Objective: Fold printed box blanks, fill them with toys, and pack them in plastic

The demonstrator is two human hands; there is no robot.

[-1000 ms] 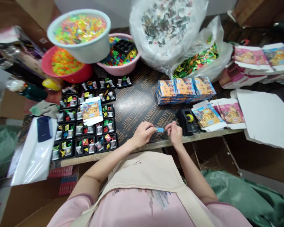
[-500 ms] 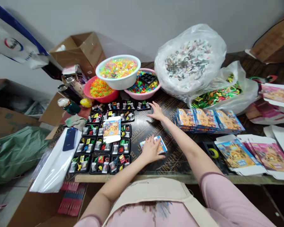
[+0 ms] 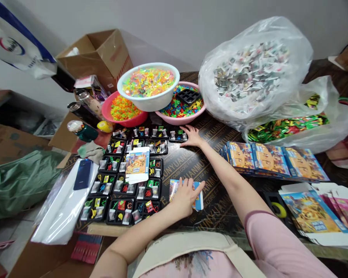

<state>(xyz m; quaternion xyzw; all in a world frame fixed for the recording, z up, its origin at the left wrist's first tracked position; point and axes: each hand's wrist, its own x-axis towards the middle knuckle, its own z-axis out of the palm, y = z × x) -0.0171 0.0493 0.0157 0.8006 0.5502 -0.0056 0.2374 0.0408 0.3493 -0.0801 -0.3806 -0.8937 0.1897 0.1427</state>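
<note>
My left hand [image 3: 183, 199] lies over a small blue printed carton [image 3: 174, 188] near the table's front edge, with its fingers at the far side and the thumb at the right. Farther back, my right hand [image 3: 193, 136] spreads its thumb and fingers around the right end of a black compartment tray [image 3: 176, 135] holding small toys and white-wrapped pieces. Whether the fingertips press on that tray, I cannot tell. Left of my hands, several similar filled trays [image 3: 124, 211] stand in rows. An unfolded printed carton [image 3: 137, 164] lies across some of them.
Behind the trays are a red basin [image 3: 106, 108], a white basin [image 3: 124, 98] and a pink basin [image 3: 179, 120] of small toys. Bulging plastic bags [image 3: 208, 92] stand at the back right. Stacked blue cartons [image 3: 271, 160] and flat cartons [image 3: 310, 212] lie right; a phone [image 3: 83, 174] lies left.
My right hand has come closer to the black tray, its fingers now at the tray's right end. My left hand stays on the small carton. The camera view has shifted slightly.
</note>
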